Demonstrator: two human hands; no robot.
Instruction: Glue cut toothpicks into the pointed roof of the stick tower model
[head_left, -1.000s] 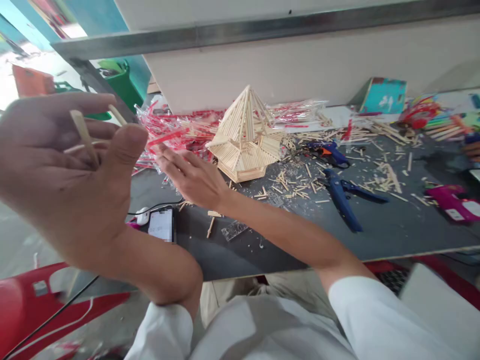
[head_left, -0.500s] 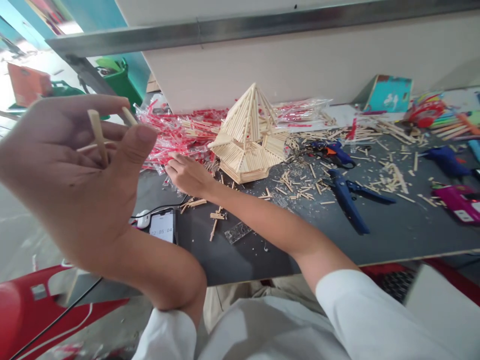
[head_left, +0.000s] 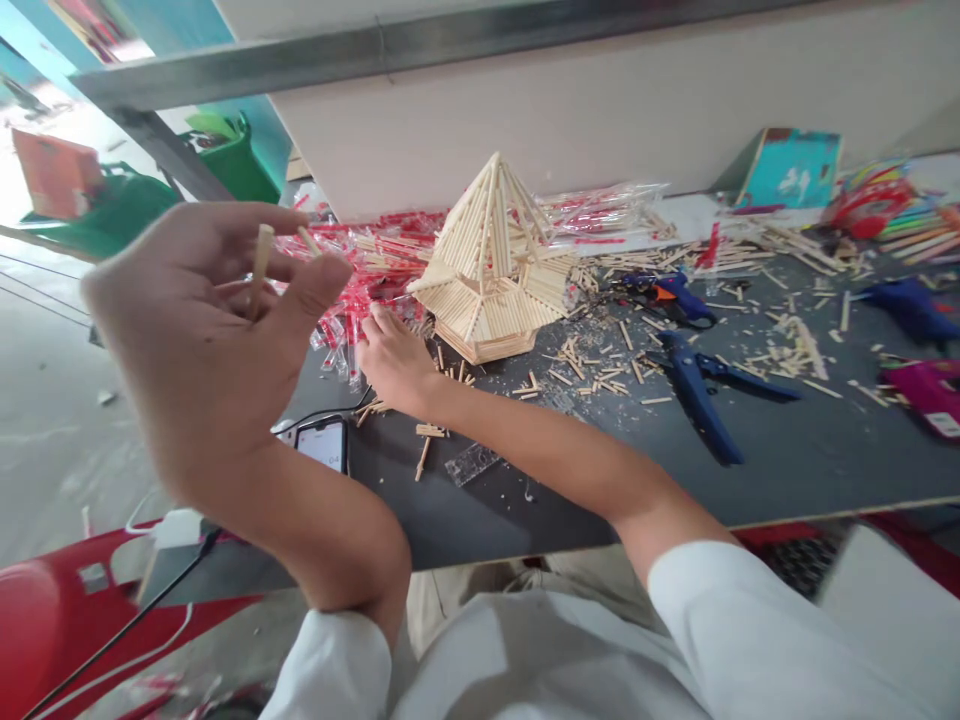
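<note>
My left hand (head_left: 217, 340) is raised at the left, close to the camera, with its fingers curled round thin wooden sticks (head_left: 261, 265). One stick end pokes up from the palm, and another shows between thumb and forefinger. Lower on the table, my right hand (head_left: 401, 365) has its fingers bent at the edge of a heap of clear and red plastic wrappers (head_left: 352, 345); its fingertips are partly hidden. Just right of that hand stands a model (head_left: 487, 300) built of wooden sticks, with a pointed, partly open roof above a wide, flared lower tier.
Blue cutters (head_left: 697, 400), a blue glue gun (head_left: 675, 295) and scattered stick offcuts (head_left: 592, 375) lie to the right. A phone (head_left: 322, 442) and a clear ruler (head_left: 471, 463) lie nearer me. A red chair (head_left: 67, 620) stands at lower left.
My right hand has moved slightly right and towards me, and some wrappers have shifted the same way. My left hand, still holding the sticks, has moved right in view. The camera has turned slightly.
</note>
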